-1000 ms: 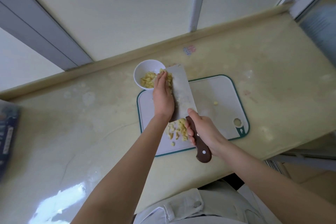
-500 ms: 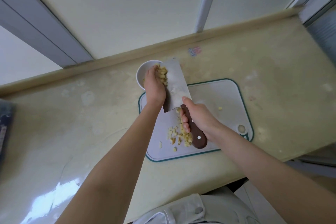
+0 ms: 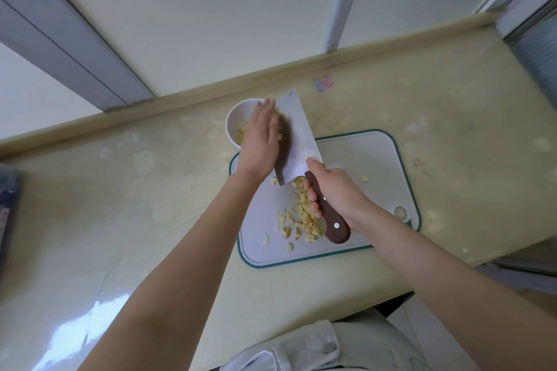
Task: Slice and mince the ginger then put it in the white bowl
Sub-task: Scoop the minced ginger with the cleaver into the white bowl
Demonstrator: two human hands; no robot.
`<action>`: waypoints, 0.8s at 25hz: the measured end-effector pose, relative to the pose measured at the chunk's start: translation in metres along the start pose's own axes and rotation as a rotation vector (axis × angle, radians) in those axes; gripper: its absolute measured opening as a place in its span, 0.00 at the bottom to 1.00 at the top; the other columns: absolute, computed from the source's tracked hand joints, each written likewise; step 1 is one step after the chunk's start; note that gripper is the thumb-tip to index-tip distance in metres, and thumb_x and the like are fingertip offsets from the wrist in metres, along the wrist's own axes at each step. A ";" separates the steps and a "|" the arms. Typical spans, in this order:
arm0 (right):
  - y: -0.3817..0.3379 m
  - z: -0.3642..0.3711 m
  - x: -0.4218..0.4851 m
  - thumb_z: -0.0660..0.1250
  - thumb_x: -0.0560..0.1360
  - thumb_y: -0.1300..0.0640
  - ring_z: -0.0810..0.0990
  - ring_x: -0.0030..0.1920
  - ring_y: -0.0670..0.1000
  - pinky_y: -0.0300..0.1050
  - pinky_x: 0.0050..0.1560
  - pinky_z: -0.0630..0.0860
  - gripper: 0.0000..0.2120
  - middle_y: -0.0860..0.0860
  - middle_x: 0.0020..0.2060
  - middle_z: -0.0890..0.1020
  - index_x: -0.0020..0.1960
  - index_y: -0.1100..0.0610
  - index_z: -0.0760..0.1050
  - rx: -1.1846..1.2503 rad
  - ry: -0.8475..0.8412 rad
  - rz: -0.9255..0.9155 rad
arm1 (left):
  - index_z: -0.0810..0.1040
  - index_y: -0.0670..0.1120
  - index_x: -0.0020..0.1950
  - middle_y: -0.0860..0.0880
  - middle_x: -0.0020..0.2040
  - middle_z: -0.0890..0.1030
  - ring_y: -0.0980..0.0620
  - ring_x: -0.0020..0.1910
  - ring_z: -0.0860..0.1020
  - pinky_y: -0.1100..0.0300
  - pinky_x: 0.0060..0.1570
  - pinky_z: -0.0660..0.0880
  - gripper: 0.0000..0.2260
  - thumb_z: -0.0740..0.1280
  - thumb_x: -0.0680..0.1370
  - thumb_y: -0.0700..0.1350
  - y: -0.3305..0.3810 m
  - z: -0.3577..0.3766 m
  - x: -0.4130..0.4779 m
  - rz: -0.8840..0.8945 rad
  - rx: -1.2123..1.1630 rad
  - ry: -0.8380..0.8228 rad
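A: What are the fingers doing?

B: The fingers of the left hand are straight and close together. They lie against the wide blade of the knife, right over the white bowl, and hold nothing. The right hand has its fingers curled tight round the brown handle, with the thumb up by the blade.

A: Where is the ginger?

B: It is cut into little yellow bits. Some sit in the bowl, partly hidden by the left hand. A bigger pile lies on the cutting board, just under the right hand. One bit lies alone further right.

A: What is under it all?

B: The board is white with a green edge. It lies on a pale yellow worktop with faded marks and a shiny patch near the front. The bowl stands on the worktop, just beside the board's far left corner.

A: And the room?

B: A pale wall with grey strips stands behind the worktop. A small pink and blue sticker sits near it.

A: And the arms?

B: Both are bare and reach forward. The left one stretches further, to the bowl. The right wrist bends over the board.
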State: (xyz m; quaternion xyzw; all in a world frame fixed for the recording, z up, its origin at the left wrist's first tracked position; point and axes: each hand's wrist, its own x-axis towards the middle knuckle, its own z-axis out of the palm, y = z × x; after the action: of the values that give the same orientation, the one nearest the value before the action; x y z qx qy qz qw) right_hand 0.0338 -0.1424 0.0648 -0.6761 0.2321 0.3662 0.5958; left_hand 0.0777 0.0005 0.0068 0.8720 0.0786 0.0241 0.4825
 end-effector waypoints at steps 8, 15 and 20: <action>-0.001 -0.005 -0.008 0.58 0.80 0.49 0.66 0.19 0.51 0.37 0.21 0.64 0.21 0.53 0.23 0.68 0.33 0.60 0.68 -0.010 0.008 -0.015 | 0.50 0.42 0.77 0.45 0.77 0.50 0.48 0.77 0.44 0.59 0.73 0.38 0.22 0.47 0.84 0.47 -0.017 0.009 0.008 0.057 0.380 -0.239; 0.002 -0.011 -0.013 0.58 0.79 0.48 0.67 0.20 0.51 0.38 0.21 0.65 0.21 0.52 0.23 0.69 0.33 0.60 0.68 -0.021 0.009 -0.003 | 0.55 0.41 0.76 0.44 0.77 0.55 0.47 0.76 0.50 0.53 0.75 0.45 0.21 0.51 0.82 0.39 -0.020 -0.003 0.015 -0.114 0.362 -0.127; 0.002 -0.015 -0.016 0.58 0.80 0.48 0.66 0.20 0.51 0.39 0.22 0.65 0.21 0.53 0.23 0.69 0.32 0.60 0.69 -0.025 0.009 -0.020 | 0.65 0.44 0.73 0.47 0.74 0.65 0.50 0.73 0.61 0.67 0.69 0.51 0.18 0.54 0.83 0.42 0.000 -0.004 -0.001 0.128 0.184 -0.138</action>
State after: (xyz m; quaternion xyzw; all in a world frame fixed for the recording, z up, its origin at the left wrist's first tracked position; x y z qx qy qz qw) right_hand 0.0259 -0.1594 0.0763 -0.6875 0.2232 0.3602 0.5897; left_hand 0.0760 0.0039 0.0093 0.9155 -0.0087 -0.0124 0.4020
